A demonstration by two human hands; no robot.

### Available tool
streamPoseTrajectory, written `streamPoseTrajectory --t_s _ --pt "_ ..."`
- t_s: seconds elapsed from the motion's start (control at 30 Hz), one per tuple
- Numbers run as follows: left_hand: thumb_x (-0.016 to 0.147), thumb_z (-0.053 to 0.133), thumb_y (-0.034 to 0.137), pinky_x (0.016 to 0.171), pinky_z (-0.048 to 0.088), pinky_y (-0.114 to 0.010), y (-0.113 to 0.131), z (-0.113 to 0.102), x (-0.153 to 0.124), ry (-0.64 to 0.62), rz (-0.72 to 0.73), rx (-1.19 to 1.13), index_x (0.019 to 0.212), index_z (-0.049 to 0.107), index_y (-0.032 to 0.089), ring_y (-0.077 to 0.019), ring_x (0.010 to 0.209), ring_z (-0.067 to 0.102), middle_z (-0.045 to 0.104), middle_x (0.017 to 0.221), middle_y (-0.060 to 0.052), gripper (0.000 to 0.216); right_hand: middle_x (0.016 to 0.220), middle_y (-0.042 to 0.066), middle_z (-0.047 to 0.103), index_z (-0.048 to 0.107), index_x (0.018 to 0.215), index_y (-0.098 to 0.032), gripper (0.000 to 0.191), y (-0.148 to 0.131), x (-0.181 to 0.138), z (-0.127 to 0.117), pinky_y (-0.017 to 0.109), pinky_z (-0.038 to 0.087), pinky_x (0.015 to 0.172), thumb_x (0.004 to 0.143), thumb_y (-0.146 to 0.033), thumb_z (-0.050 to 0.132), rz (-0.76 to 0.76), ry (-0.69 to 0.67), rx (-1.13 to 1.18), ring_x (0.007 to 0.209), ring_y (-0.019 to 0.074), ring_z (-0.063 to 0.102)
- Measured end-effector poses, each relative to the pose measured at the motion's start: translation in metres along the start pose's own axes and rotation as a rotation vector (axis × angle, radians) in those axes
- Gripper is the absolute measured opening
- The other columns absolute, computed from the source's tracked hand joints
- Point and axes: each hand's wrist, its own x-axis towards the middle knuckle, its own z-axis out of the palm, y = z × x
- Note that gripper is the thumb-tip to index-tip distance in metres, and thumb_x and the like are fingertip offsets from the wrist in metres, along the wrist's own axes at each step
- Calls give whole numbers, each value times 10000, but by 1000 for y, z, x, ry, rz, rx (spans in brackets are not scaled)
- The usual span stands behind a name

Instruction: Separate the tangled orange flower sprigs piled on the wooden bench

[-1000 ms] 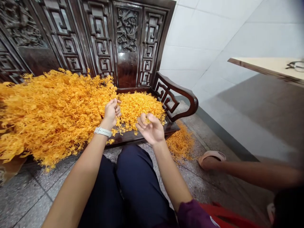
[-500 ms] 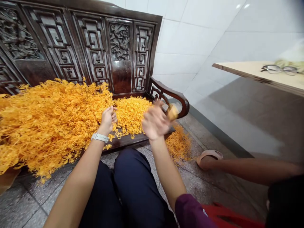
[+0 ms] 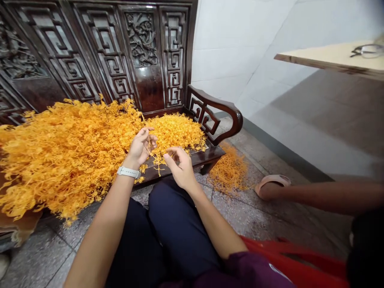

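Observation:
Between the fingers of my left hand, which wears a pale watch band, a thin orange artificial-flower sprig stands roughly upright. My right hand hovers just to the right, thumb and forefinger apart, with nothing visible in it. Beyond both hands, a low heap of small orange blossoms lies on the dark wooden bench. To the left, a much larger pile of orange flower sprigs covers the seat and spills over its front edge.
Bare orange stems are heaped on the floor by the bench's right end, below its curved armrest. Another person's sandalled foot is close by. Glasses rest on a wooden tabletop. Red fabric lies lower right.
My right hand, blurred with a yellowish thing by it near the armrest before, has come left and down beside my left hand. My left hand has opened somewhat around the sprig. The view has shifted.

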Motion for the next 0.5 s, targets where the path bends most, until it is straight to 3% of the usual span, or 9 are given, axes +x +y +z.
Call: streamPoseTrajectory --t_s 0.07,0.2,0.33,0.43,0.5 --pt "1004 617 278 609 567 -212 0 8 -5 -102 1 -24 1081 570 213 -109 597 648 708 775 -7 112 1048 54 671 675 1142 -202 358 10 0 -2 314 474 811 932 -491 699 20 9 -118 866 168 591" --pt "1035 562 256 636 590 -217 -4 23 -12 -188 3 -38 1088 523 231 -123 665 708 752 837 -16 71 829 1 647 667 916 -188 320 28 -9 3 281 449 723 953 -505 668 155 -229 105 745 142 569" --pt "1037 564 253 796 628 -289 -4 29 -10 -221 24 3 1092 520 227 -142 785 750 782 962 -49 76 751 -15 602 638 837 -183 314 30 -17 7 277 425 680 979 -462 648 165 -245 177 681 123 528" --pt "1038 576 388 892 614 -326 -3 23 -11 -235 -42 111 1173 566 212 -163 894 760 773 1141 -110 223 734 -13 593 621 828 -187 312 20 -10 -25 287 452 690 999 -448 627 139 -189 111 677 125 538" --pt "1003 600 520 856 618 -324 -7 10 -14 -247 -199 341 1307 588 208 -180 898 757 755 1235 -133 436 781 7 630 642 858 -188 304 13 -5 -74 302 495 745 1024 -437 595 94 -127 -34 736 137 579"
